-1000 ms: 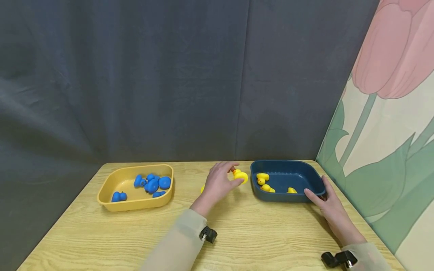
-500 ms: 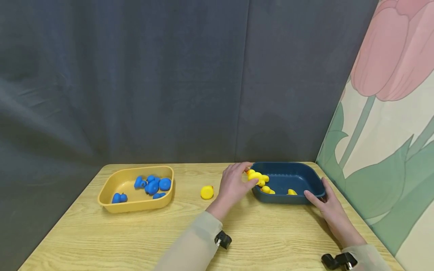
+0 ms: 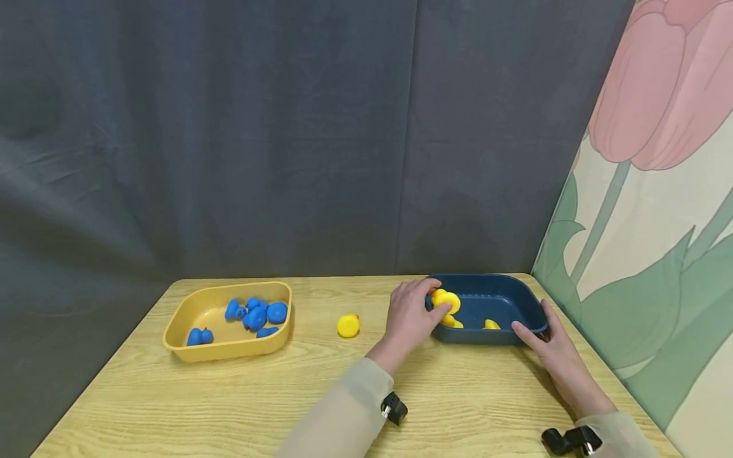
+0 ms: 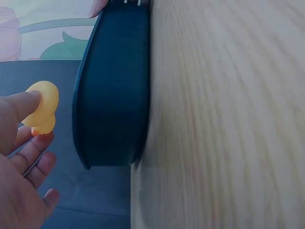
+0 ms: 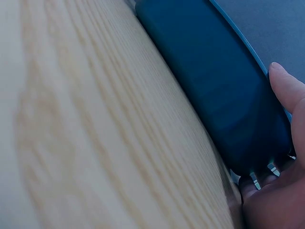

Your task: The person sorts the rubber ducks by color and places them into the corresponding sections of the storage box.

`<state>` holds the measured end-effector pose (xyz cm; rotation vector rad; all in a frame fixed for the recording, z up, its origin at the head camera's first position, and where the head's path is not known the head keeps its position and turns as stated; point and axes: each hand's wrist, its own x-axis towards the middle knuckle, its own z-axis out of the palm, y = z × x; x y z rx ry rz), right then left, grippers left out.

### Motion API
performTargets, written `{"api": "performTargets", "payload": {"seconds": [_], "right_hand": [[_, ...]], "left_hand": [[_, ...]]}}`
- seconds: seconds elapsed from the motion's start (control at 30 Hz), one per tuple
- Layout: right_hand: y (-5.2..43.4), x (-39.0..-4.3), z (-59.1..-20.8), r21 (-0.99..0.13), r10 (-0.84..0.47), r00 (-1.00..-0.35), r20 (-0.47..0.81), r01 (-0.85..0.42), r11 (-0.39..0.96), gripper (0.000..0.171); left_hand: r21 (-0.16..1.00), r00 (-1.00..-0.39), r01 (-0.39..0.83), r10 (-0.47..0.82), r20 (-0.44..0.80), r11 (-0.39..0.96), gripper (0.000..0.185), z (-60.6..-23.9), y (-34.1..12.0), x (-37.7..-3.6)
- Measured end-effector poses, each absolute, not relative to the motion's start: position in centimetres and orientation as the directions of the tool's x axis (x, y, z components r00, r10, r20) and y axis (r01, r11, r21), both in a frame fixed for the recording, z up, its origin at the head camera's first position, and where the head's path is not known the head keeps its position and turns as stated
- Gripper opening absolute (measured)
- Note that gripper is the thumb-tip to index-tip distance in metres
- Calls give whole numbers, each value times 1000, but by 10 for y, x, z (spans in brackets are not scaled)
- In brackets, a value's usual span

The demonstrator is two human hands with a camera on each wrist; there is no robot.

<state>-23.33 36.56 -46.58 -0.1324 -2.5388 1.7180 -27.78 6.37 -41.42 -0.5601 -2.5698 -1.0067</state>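
My left hand (image 3: 413, 313) pinches a yellow rubber duck (image 3: 447, 300) between thumb and fingers, just over the left rim of the dark blue tray (image 3: 518, 333). The left wrist view shows that duck (image 4: 43, 107) at my fingertips (image 4: 21, 107) beside the tray's outer wall (image 4: 114, 90). Other yellow ducks (image 3: 490, 324) lie inside the tray. My right hand (image 3: 544, 343) rests against the tray's right front corner, its thumb (image 5: 288, 90) on the rim (image 5: 228, 90). One more yellow duck (image 3: 348, 326) sits on the wooden table (image 3: 229, 394).
A yellow tray (image 3: 229, 348) with several blue ducks (image 3: 256, 314) stands at the table's left. A dark curtain hangs behind the table, and a panel painted with a tulip (image 3: 658, 191) closes the right side.
My left hand has carried the yellow duck rightward from the table's middle to over the blue tray's left rim, uncovering the duck on the table. The right hand has stayed on the tray.
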Motion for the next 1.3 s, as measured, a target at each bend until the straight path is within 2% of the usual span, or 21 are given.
{"api": "performTargets", "payload": {"seconds": [0.77,1.3], "right_hand": [[365,-232,-468,-923,111,-994,23,21,385,109],[367,-234,-468,-920,115,-993,28,19,393,109]], "left_hand": [[550,-887,441,249,390,709,45,-427,82,-280],[605,-895,433,242,374,668,54,-419,58,-282]]}}
